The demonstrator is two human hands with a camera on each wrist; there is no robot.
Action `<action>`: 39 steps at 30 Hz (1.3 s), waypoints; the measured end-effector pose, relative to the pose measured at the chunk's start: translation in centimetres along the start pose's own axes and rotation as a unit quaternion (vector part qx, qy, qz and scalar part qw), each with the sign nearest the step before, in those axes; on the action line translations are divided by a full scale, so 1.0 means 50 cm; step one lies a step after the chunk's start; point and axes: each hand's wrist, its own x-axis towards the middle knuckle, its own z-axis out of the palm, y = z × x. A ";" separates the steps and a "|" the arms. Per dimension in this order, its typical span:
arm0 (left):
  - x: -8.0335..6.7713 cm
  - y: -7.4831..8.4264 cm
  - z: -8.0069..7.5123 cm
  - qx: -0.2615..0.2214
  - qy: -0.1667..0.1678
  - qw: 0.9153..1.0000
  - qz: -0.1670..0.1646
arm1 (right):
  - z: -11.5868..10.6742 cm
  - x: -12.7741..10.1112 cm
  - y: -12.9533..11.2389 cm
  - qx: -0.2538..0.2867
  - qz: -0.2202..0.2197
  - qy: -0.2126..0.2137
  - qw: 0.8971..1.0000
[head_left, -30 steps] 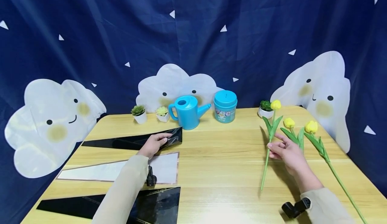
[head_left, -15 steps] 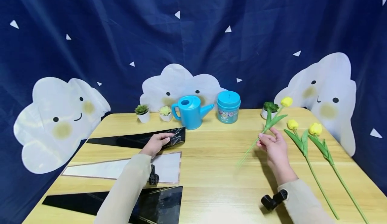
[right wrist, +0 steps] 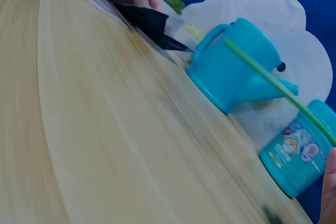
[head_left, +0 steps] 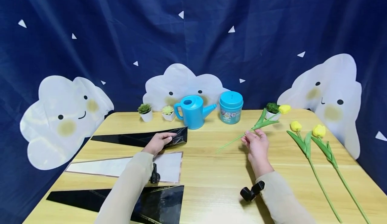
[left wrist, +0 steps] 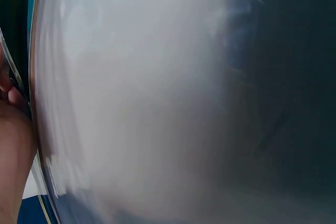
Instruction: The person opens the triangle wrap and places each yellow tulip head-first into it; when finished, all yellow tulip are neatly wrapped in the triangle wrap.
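Tulip [head_left: 266, 123], pinched in the right hand [head_left: 257, 145], slants tail-end left toward the black sleeve [head_left: 136, 139] the left hand [head_left: 158, 142] grips.

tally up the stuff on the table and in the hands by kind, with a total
yellow tulips: 3
potted plants: 3
black wrappers: 2
white wrapper: 1
watering can: 1
blue tub: 1
total: 11
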 end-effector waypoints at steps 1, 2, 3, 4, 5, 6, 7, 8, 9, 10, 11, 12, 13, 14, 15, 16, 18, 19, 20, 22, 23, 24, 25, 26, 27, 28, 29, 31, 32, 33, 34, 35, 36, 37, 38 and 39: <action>0.001 0.000 0.001 0.000 -0.001 1.000 0.000 | 0.005 0.000 0.005 0.007 -0.002 0.003 1.000; 0.002 0.000 0.002 -0.001 -0.001 1.000 -0.003 | 0.009 0.000 0.011 0.014 -0.004 0.006 1.000; 0.003 0.001 0.003 -0.003 -0.001 1.000 -0.005 | 0.014 -0.001 0.016 0.017 -0.004 0.010 1.000; 0.003 0.001 0.003 -0.001 -0.002 1.000 -0.004 | 0.019 -0.001 0.022 0.021 -0.004 0.012 1.000; 0.003 0.001 0.004 0.000 -0.002 1.000 -0.002 | 0.023 -0.002 0.029 0.022 -0.004 0.014 1.000; 0.002 0.001 0.004 0.001 -0.002 1.000 -0.001 | 0.028 -0.002 0.035 0.024 -0.003 0.017 1.000; 0.002 0.002 0.004 0.001 -0.001 1.000 -0.002 | 0.032 -0.003 0.042 0.023 -0.001 0.020 1.000; 0.001 0.002 0.005 0.002 -0.001 1.000 -0.002 | 0.037 -0.004 0.049 0.022 0.000 0.022 1.000; 0.001 0.002 0.005 0.002 -0.001 1.000 -0.002 | 0.041 -0.004 0.056 0.020 0.001 0.024 1.000; 0.000 0.002 0.004 0.003 -0.001 1.000 -0.003 | 0.046 -0.005 0.063 0.021 0.002 0.025 0.999; -0.001 0.001 0.003 0.003 0.000 1.000 -0.003 | 0.051 -0.006 0.071 0.021 0.002 0.027 0.999; -0.001 0.001 0.002 0.003 0.000 1.000 -0.004 | 0.056 -0.006 0.078 0.023 0.002 0.028 0.999; 0.000 0.000 0.002 0.002 -0.001 1.000 -0.004 | 0.061 -0.007 0.085 0.024 0.001 0.030 0.999; 0.000 -0.001 0.001 0.001 0.000 1.000 -0.004 | 0.066 -0.008 0.091 0.026 0.000 0.031 0.999; 0.001 -0.002 0.001 -0.001 0.000 1.000 -0.004 | 0.071 -0.009 0.097 0.029 -0.001 0.032 0.999; 0.002 -0.003 0.001 -0.004 0.000 1.000 -0.005 | 0.077 -0.010 0.103 0.031 -0.001 0.034 0.999; 0.003 -0.004 0.000 -0.005 0.000 1.000 0.000 | 0.087 -0.013 0.113 0.035 -0.002 0.035 0.999; 0.003 -0.004 0.000 -0.007 0.002 1.000 -0.001 | 0.093 -0.015 0.118 0.037 -0.002 0.036 0.999; 0.003 -0.004 0.001 -0.008 0.003 1.000 -0.001 | 0.098 -0.016 0.123 0.039 -0.003 0.035 0.999; 0.002 -0.004 0.002 -0.010 0.002 1.000 0.002 | 0.108 -0.020 0.132 0.042 -0.003 0.034 0.999; 0.001 -0.003 0.002 -0.009 0.002 1.000 0.004 | 0.113 -0.021 0.136 0.042 -0.003 0.032 0.999; 0.000 -0.003 0.004 -0.011 0.003 1.000 0.001 | 0.117 -0.022 0.140 0.043 -0.003 0.031 0.999; -0.001 -0.002 0.005 -0.014 0.005 1.000 0.000 | 0.122 -0.024 0.144 0.042 -0.002 0.029 0.999; -0.002 -0.002 0.006 -0.013 0.005 1.000 0.001 | 0.126 -0.026 0.147 0.041 0.000 0.028 0.999; -0.004 -0.001 0.006 -0.013 0.006 1.000 0.001 | 0.129 -0.028 0.152 0.040 0.002 0.026 0.999; -0.006 0.000 0.007 -0.014 0.007 1.000 0.000 | 0.132 -0.029 0.156 0.036 0.004 0.024 0.999; -0.007 0.000 0.007 -0.013 0.008 1.000 -0.001 | 0.135 -0.031 0.160 0.036 0.004 0.022 0.999; -0.009 0.001 0.006 -0.014 0.010 1.000 -0.004 | 0.142 -0.035 0.169 0.031 0.007 0.021 0.999; -0.009 0.001 0.006 -0.014 0.011 1.000 -0.007 | 0.145 -0.037 0.174 0.030 0.008 0.019 0.999; -0.009 0.001 0.005 -0.017 0.012 1.000 -0.009 | 0.149 -0.038 0.179 0.030 0.008 0.018 0.999; -0.008 0.000 0.004 -0.016 0.011 1.000 -0.010 | 0.153 -0.040 0.183 0.030 0.009 0.017 0.999; -0.007 0.000 0.004 -0.018 0.012 1.000 -0.012 | 0.157 -0.042 0.187 0.030 0.010 0.016 0.999; -0.006 0.000 0.004 -0.021 0.012 1.000 -0.014 | 0.160 -0.044 0.190 0.030 0.011 0.015 0.999; -0.005 0.000 0.005 -0.023 0.011 1.000 -0.015 | 0.163 -0.045 0.194 0.031 0.011 0.015 0.999; -0.004 0.000 0.005 -0.025 0.010 1.000 -0.015 | 0.165 -0.047 0.196 0.032 0.010 0.014 0.999; -0.003 -0.001 0.005 -0.026 0.008 1.000 -0.015 | 0.168 -0.048 0.198 0.031 0.009 0.015 0.999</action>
